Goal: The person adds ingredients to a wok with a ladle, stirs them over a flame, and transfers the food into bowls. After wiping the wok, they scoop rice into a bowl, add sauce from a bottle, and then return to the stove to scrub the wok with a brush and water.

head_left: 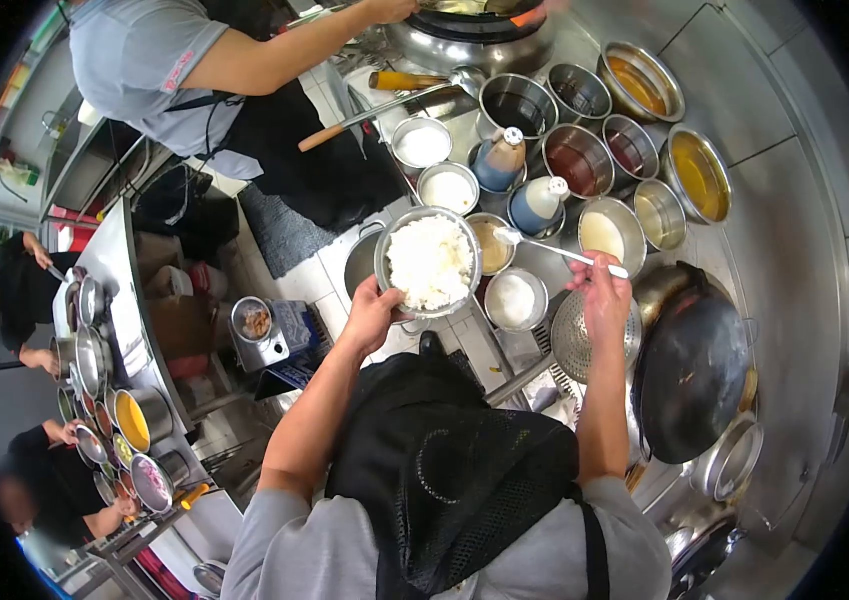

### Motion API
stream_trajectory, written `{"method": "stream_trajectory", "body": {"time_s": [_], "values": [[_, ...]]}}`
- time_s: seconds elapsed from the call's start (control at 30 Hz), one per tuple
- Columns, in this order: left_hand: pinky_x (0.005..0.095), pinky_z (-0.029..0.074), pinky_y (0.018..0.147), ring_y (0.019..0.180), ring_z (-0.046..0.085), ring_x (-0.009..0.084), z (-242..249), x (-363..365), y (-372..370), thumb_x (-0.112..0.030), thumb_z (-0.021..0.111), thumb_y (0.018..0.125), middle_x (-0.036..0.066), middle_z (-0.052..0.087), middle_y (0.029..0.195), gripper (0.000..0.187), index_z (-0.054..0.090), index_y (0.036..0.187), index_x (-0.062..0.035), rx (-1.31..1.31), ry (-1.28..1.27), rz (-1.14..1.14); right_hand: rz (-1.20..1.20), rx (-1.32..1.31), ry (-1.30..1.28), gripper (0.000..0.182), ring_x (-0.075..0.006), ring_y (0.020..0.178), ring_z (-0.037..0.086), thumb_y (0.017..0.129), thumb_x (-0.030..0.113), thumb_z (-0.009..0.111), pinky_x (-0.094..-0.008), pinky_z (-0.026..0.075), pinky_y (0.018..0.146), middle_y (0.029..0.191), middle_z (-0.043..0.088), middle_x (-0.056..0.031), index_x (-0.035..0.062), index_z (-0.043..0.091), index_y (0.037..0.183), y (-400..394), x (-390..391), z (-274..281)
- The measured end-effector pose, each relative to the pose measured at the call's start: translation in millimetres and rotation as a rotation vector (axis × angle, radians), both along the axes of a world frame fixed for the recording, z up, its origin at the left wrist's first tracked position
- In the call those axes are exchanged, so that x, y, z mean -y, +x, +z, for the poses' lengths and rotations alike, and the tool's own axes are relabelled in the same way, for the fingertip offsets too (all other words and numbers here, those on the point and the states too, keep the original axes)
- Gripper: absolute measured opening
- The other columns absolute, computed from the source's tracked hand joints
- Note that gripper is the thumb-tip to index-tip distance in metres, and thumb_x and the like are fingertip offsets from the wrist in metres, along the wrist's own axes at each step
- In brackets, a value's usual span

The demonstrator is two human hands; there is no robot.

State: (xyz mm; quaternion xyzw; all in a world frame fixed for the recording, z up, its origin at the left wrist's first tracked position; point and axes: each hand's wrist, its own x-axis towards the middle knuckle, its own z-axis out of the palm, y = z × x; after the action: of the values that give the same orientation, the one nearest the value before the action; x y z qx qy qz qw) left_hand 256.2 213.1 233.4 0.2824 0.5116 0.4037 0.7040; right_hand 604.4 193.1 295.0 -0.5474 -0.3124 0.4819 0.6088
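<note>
My left hand grips the lower left rim of a metal bowl heaped with white rice. Between the fingers of my right hand is a white spoon, its head pointing left with some white stuff on it. The spoon's head hangs over the seasoning containers, just right of the bowl and apart from it. Below the spoon stands a metal container of white powder. A container of tan seasoning is partly hidden behind the spoon.
Several metal pots of sauce and oil crowd the counter, with two squeeze bottles. A perforated strainer and a dark wok sit at right. One co-worker stands upper left; two others are behind the left counter.
</note>
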Motion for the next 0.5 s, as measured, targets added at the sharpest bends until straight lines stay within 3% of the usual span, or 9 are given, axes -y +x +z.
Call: {"method": "stream_trajectory", "body": {"time_s": [0.13, 0.2, 0.27, 0.33, 0.5], "values": [[0.0289, 0.06, 0.064, 0.085, 0.068, 0.0183, 2, 1, -2, -0.001, 0.053, 0.087, 0.012, 0.066, 0.104, 0.031, 0.052, 0.118, 0.0035, 0.115, -0.082, -0.053, 0.159, -0.132, 0.231, 0.029, -0.0147, 0.075, 0.06, 0.1, 0.024, 0.054, -0.0325, 0.054, 0.072, 0.098, 0.068, -0.0138, -0.0014, 0.06, 0.113, -3, 11, 10], [0.0286, 0.06, 0.064, 0.085, 0.068, 0.0186, 3, 1, -2, -0.001, 0.053, 0.087, 0.012, 0.066, 0.104, 0.031, 0.052, 0.118, 0.0037, 0.142, -0.101, -0.054, 0.422, 0.301, 0.12, 0.031, -0.0145, 0.079, 0.061, 0.099, 0.026, 0.057, -0.0321, 0.054, 0.074, 0.1, 0.068, -0.0137, -0.0004, 0.062, 0.114, -2, 12, 15], [0.0295, 0.06, 0.065, 0.086, 0.067, 0.0193, 6, 2, -2, -0.001, 0.053, 0.088, 0.012, 0.066, 0.104, 0.031, 0.052, 0.118, 0.0034, 0.149, -0.125, -0.041, 0.399, 0.292, 0.147, 0.031, -0.0136, 0.081, 0.061, 0.1, 0.026, 0.056, -0.0298, 0.054, 0.074, 0.1, 0.069, -0.0132, -0.0011, 0.062, 0.114, -9, 7, 9], [0.03, 0.06, 0.066, 0.086, 0.067, 0.0194, 2, 6, -6, -0.001, 0.053, 0.088, 0.012, 0.066, 0.104, 0.031, 0.052, 0.118, 0.0031, 0.144, -0.111, -0.03, 0.088, 0.136, 0.118, 0.031, -0.0119, 0.079, 0.061, 0.101, 0.025, 0.054, -0.0272, 0.053, 0.071, 0.096, 0.069, -0.0115, -0.002, 0.062, 0.113, -23, -6, 5], [0.0311, 0.059, 0.067, 0.087, 0.067, 0.0194, -6, 24, -21, 0.0, 0.053, 0.087, 0.012, 0.065, 0.105, 0.032, 0.05, 0.119, 0.0027, 0.04, -0.109, 0.054, 0.071, 0.223, 0.037, 0.034, -0.0084, 0.068, 0.057, 0.1, 0.031, 0.054, -0.0227, 0.05, 0.062, 0.085, 0.067, -0.0073, -0.0001, 0.062, 0.109, -61, -67, -28]]}}
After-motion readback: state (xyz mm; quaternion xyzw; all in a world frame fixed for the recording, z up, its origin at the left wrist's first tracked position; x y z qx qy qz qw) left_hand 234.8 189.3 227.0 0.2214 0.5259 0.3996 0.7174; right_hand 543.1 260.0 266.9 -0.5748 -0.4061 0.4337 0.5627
